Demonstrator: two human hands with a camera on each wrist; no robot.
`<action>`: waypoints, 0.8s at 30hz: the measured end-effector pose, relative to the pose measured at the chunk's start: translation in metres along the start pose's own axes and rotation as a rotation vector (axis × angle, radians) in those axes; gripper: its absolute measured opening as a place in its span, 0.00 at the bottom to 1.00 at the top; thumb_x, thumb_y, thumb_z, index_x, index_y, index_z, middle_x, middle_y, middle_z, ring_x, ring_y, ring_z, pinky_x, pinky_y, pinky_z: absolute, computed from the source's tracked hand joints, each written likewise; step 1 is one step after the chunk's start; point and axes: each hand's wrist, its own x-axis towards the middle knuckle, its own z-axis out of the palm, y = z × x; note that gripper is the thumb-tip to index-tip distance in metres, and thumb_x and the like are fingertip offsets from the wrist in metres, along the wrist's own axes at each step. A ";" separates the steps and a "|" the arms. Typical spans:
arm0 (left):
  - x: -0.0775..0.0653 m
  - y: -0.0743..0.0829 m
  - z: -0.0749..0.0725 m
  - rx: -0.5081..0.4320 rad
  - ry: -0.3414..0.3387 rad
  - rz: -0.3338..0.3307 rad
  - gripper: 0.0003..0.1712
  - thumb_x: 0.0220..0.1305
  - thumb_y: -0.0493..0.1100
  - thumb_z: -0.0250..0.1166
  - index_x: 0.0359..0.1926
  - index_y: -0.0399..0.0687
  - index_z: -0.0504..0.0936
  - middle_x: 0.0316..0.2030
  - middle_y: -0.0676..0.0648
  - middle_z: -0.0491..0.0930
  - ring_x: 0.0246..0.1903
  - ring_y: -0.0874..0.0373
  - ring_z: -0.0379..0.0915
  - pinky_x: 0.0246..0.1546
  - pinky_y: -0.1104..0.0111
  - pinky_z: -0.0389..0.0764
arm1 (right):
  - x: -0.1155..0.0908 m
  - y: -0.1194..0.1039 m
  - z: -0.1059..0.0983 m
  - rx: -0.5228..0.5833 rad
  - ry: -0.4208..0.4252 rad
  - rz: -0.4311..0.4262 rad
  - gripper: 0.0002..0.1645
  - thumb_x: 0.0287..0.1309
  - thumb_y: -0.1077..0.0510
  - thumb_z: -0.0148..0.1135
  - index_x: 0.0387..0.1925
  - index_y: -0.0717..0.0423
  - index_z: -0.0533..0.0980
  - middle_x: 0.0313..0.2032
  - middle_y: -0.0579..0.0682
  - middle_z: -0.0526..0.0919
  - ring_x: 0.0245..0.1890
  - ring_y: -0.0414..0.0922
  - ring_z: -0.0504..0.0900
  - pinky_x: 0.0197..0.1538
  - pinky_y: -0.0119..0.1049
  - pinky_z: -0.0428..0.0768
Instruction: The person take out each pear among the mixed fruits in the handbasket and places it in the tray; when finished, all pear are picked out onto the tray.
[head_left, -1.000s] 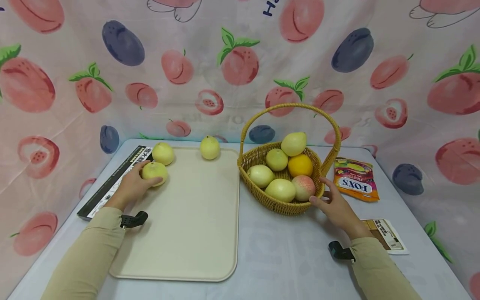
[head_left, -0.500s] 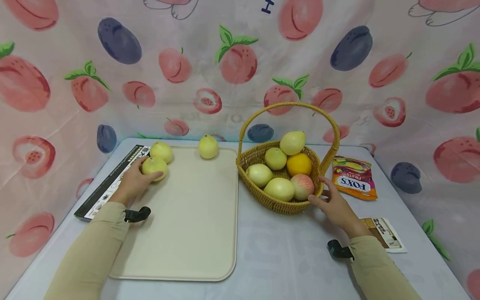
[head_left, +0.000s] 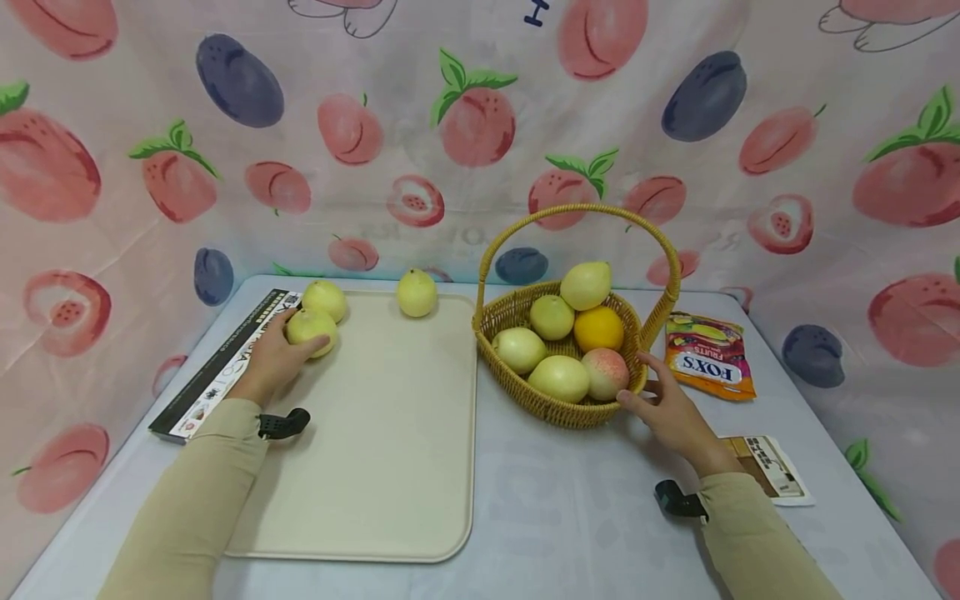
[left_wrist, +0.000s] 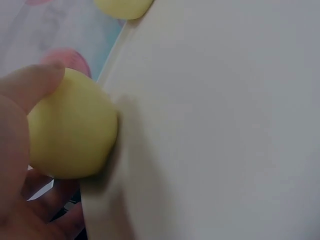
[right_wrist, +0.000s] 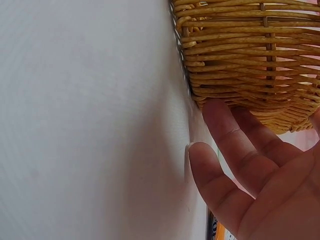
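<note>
My left hand (head_left: 272, 360) holds a round yellow-green pear (head_left: 317, 328) at the far left edge of the beige tray (head_left: 375, 433). In the left wrist view the thumb lies over the top of this pear (left_wrist: 75, 127), with other fingers beneath it. A second pear (head_left: 326, 298) sits right behind it at the tray's corner, and a third pear (head_left: 416, 293) is at the back edge. My right hand (head_left: 675, 417) touches the right side of the wicker basket (head_left: 543, 407), its fingers fairly straight against the woven wall (right_wrist: 240, 65). Several fruits, including an orange (head_left: 598, 330) and a peach (head_left: 607, 372), lie inside.
The basket's tall handle (head_left: 581, 208) arches over the fruit. Right of it lies a FOX'S candy bag (head_left: 708, 357), with a small printed packet (head_left: 768, 471) nearer me. A black-and-white box (head_left: 213, 375) lies along the tray's left side. A fruit-print curtain (head_left: 465, 200) stands behind.
My left hand has moved the pear slightly away from me, up close to the pear behind it. The right hand and the basket stay in place; the view shifts slightly.
</note>
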 end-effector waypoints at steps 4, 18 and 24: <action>-0.003 0.000 -0.003 -0.032 -0.005 0.010 0.54 0.66 0.59 0.66 0.78 0.39 0.48 0.71 0.30 0.58 0.68 0.34 0.57 0.67 0.44 0.59 | 0.000 0.000 -0.001 -0.007 0.001 -0.009 0.54 0.68 0.38 0.59 0.80 0.52 0.41 0.67 0.76 0.60 0.61 0.69 0.68 0.57 0.65 0.72; -0.005 0.000 -0.003 -0.037 0.062 0.039 0.41 0.71 0.52 0.63 0.75 0.37 0.58 0.66 0.29 0.65 0.65 0.34 0.63 0.63 0.46 0.66 | 0.001 0.003 -0.001 -0.009 0.004 -0.008 0.55 0.68 0.36 0.59 0.80 0.51 0.40 0.68 0.76 0.59 0.63 0.70 0.65 0.58 0.67 0.71; -0.003 0.004 -0.002 -0.065 0.069 0.026 0.40 0.72 0.49 0.62 0.76 0.38 0.56 0.68 0.29 0.63 0.67 0.35 0.60 0.66 0.46 0.64 | 0.001 0.003 0.001 -0.003 0.005 -0.015 0.55 0.68 0.37 0.59 0.80 0.52 0.40 0.67 0.76 0.60 0.62 0.70 0.66 0.58 0.66 0.71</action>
